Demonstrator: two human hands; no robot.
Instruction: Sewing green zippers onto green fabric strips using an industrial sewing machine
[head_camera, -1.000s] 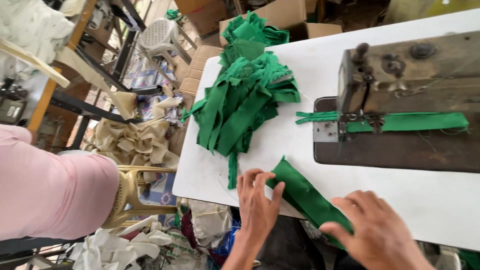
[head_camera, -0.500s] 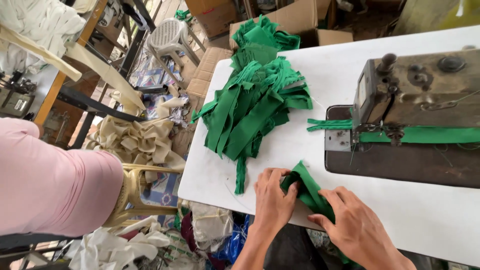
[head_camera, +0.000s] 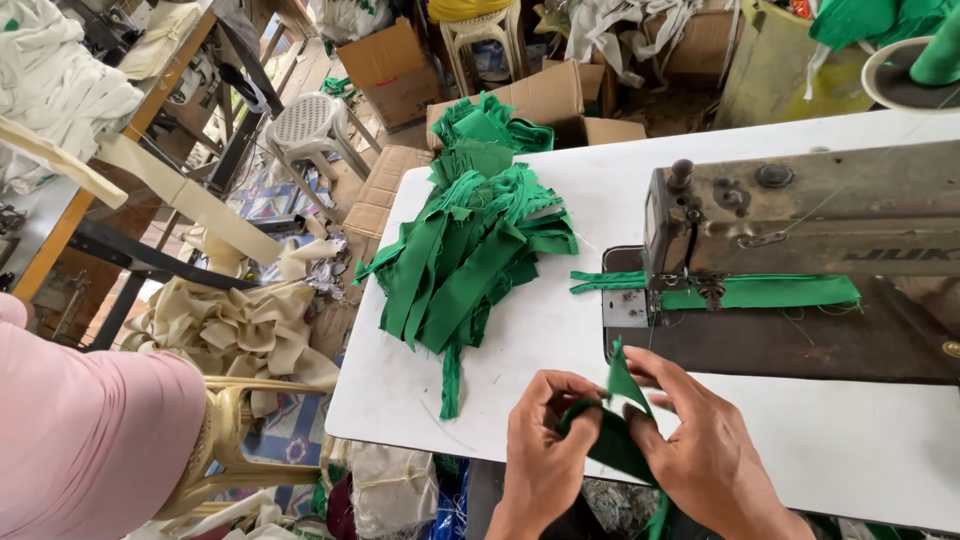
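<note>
The left hand (head_camera: 545, 455) and right hand (head_camera: 700, 450) both pinch a green fabric strip (head_camera: 615, 425) between closed fingertips, holding it folded between them at the near edge of the white table (head_camera: 800, 440). A pile of green strips (head_camera: 470, 250) lies beyond the left hand; the sewing machine (head_camera: 800, 215) stands beyond the right hand.

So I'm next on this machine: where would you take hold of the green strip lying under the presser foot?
Probably by the left end of the green strip, which pokes out past the sewing machine onto the white table. Come from the left: that tail lies flat and free, while the machine head overhangs the middle.
</note>
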